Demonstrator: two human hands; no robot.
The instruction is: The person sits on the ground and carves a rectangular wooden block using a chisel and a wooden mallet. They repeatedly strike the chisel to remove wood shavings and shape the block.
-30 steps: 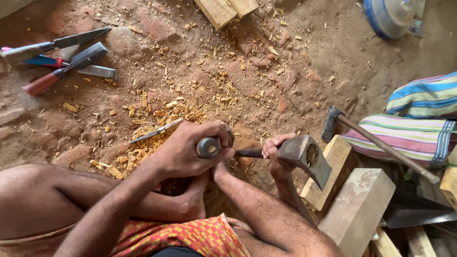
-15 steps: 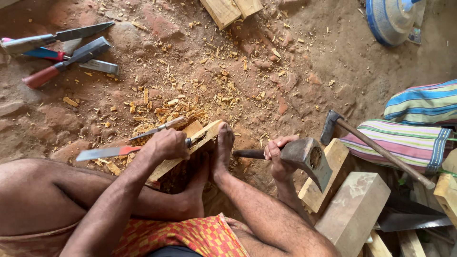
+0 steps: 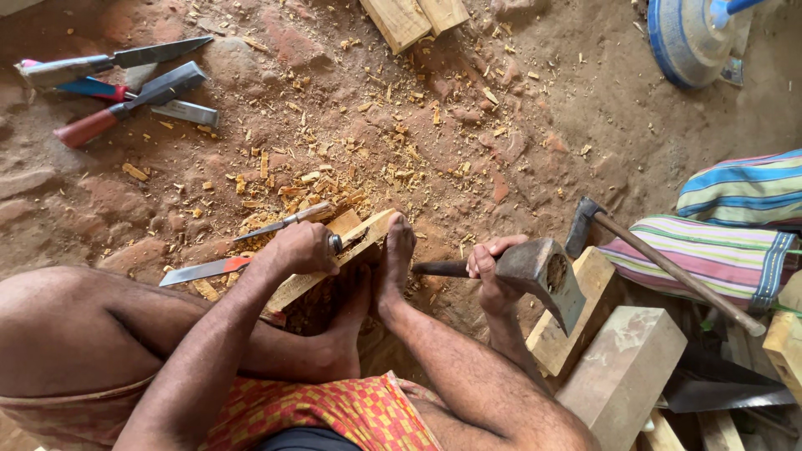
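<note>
My left hand (image 3: 299, 248) is closed around a chisel with a metal ferrule (image 3: 335, 243), its tip set against a pale wooden block (image 3: 365, 232) on the dirt floor. One of my feet (image 3: 394, 260) presses against the block's right side and the other foot (image 3: 347, 321) lies below it. My right hand (image 3: 491, 269) grips the short dark handle of a heavy iron axe head (image 3: 541, 274), held level just to the right of the block, a hand's width away from the chisel.
Two loose chisels (image 3: 280, 223) (image 3: 203, 271) lie by my left hand among wood chips (image 3: 317, 179). More tools (image 3: 125, 100) lie at upper left. A second axe (image 3: 622, 242), wooden blocks (image 3: 622, 367), striped cloth (image 3: 735, 221) and a saw blade (image 3: 727, 392) crowd the right.
My left hand has dropped from a raised position, with the chisel end facing up, down onto the wooden block. My right hand and the axe head have stayed almost still.
</note>
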